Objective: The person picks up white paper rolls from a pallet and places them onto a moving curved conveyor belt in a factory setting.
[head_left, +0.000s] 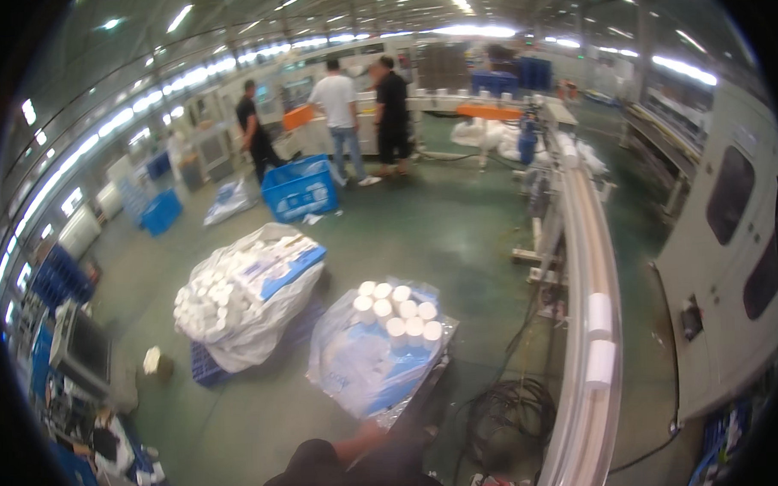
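Standing here watching: a blurry left hand (372, 434) is hovering at or touching the near edge of a clear-and-blue plastic bag (346, 360), can't tell which. A bunch of white rolls (396, 310) is standing at its far side. Two more rolls (600, 362) are lying on the long conveyor (587, 236) to the right. Further back, three people (336, 103) are standing near a blue crate (300, 190).

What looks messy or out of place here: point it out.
A black cable lies in a loose tangle on the floor beside the conveyor, which looks untidy. White scraps lie by the large blue bin, looking like dropped litter, though they are too blurred to identify.
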A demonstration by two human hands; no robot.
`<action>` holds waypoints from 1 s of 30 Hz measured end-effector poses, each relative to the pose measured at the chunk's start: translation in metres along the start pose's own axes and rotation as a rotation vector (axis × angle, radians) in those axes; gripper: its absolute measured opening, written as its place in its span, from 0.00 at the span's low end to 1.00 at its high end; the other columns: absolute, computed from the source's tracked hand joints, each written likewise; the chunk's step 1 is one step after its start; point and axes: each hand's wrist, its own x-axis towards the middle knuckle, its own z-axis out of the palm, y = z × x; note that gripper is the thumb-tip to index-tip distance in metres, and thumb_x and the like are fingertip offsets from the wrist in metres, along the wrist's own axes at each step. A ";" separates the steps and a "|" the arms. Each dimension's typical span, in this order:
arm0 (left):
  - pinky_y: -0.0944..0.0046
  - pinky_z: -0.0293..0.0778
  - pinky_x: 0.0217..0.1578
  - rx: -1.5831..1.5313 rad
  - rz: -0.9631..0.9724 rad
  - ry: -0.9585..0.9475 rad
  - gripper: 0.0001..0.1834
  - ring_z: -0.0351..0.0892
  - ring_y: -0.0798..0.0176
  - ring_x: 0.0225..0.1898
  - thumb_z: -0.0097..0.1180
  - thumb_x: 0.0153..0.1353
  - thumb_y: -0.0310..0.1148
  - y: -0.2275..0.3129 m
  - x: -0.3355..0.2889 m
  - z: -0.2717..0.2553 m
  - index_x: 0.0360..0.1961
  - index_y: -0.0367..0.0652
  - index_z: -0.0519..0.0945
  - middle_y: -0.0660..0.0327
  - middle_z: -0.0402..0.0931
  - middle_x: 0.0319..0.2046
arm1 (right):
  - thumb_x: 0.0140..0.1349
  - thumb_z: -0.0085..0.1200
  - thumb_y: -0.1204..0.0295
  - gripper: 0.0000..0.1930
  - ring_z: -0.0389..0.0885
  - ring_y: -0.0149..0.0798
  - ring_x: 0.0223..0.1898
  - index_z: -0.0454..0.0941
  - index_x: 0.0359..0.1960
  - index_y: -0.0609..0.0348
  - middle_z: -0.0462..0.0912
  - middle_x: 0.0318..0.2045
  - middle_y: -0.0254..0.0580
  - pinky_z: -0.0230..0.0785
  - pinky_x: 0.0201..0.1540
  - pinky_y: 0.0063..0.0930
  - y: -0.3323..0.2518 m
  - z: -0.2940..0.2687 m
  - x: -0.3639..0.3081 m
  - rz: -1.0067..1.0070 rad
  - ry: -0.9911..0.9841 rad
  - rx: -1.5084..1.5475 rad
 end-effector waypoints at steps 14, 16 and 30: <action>0.47 0.72 0.58 -0.299 -0.322 0.064 0.33 0.76 0.38 0.58 0.62 0.54 0.44 -0.150 -0.016 -0.023 0.56 0.32 0.76 0.38 0.76 0.56 | 0.69 0.54 0.64 0.24 0.81 0.42 0.50 0.70 0.62 0.63 0.82 0.51 0.47 0.73 0.52 0.34 -0.103 0.033 0.059 -0.101 -0.225 0.056; 0.47 0.69 0.62 -0.388 -0.185 0.064 0.37 0.72 0.41 0.62 0.60 0.58 0.51 -0.164 0.015 -0.019 0.63 0.37 0.72 0.43 0.73 0.60 | 0.68 0.54 0.64 0.25 0.81 0.44 0.49 0.70 0.63 0.62 0.82 0.50 0.49 0.72 0.53 0.37 -0.108 0.068 0.064 -0.249 -0.267 -0.073; 0.52 0.75 0.54 -0.271 -0.108 -0.238 0.28 0.80 0.44 0.52 0.63 0.53 0.39 -0.264 0.135 -0.067 0.53 0.35 0.77 0.44 0.81 0.48 | 0.65 0.59 0.71 0.22 0.80 0.28 0.39 0.73 0.59 0.63 0.84 0.41 0.38 0.73 0.46 0.25 -0.120 0.258 0.040 0.077 -0.097 0.040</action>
